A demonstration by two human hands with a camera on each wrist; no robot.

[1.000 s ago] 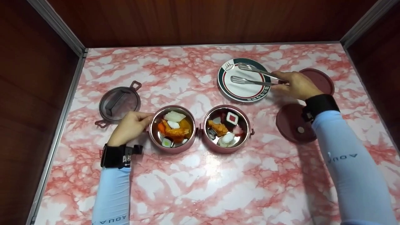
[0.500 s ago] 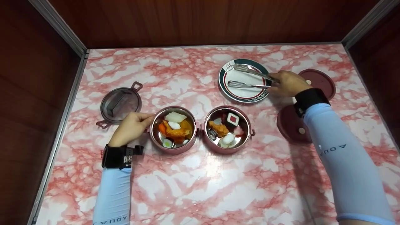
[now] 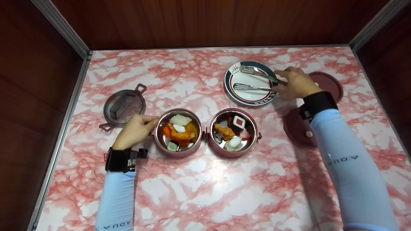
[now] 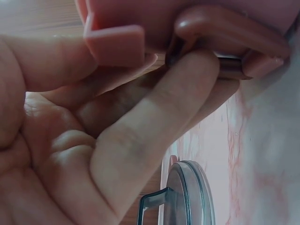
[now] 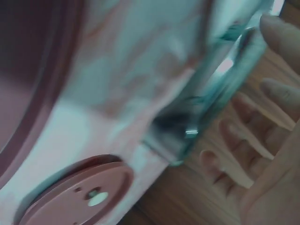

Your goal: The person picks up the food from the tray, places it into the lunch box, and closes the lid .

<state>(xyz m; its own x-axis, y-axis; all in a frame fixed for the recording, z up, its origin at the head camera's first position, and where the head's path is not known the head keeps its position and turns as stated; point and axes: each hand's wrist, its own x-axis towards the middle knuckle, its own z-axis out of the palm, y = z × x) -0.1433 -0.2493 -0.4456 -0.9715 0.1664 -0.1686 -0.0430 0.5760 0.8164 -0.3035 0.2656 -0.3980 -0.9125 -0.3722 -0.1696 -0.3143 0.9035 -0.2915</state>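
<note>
Two pink pots with steel insides stand side by side in the head view, the left pot (image 3: 178,155) and the right pot (image 3: 232,154). In the left one lie a fried piece (image 3: 183,136) and pale food pieces; the right one has a sushi roll (image 3: 239,122) among its food. My left hand (image 3: 132,132) holds the left pot's side handle (image 4: 225,28), with fingers curled under it. Metal tongs (image 3: 244,87) lie spread across a green-rimmed plate (image 3: 228,86). My right hand (image 3: 297,84) is at their handle end, fingers extended and apart from them in the right wrist view.
A clear-topped lid (image 3: 128,107) with two side handles lies at the left. Two dark red lids, a near lid (image 3: 297,130) and a far lid (image 3: 332,86), lie under and behind my right arm. Wooden panels (image 3: 205,25) border the table.
My right hand has moved a little left, the tongs have come down onto the plate, and the fingers have loosened from them. My left hand has stayed at the handle.
</note>
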